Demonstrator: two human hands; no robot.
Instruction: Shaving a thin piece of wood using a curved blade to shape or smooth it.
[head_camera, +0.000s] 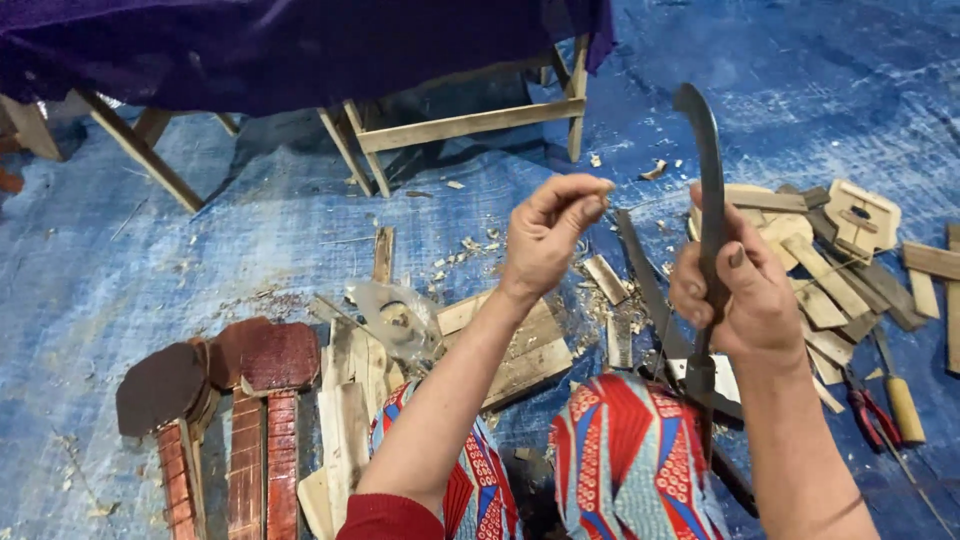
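The curved dark blade (711, 200) stood upright at centre right, tip far, clear of the lap. The right hand (738, 300) was closed round its lower part, steadying it. The left hand (548, 238), raised just left, had its fingertips pinched together; contents unclear. Cut wooden pieces (830, 270) lay right; red-handled pliers (872, 412) lay near right, within reach.

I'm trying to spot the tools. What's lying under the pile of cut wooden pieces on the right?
The blue tarp lies under the pile of wooden pieces. Red-handled pliers and a yellow-handled tool lie at its edge; anything beneath is hidden.
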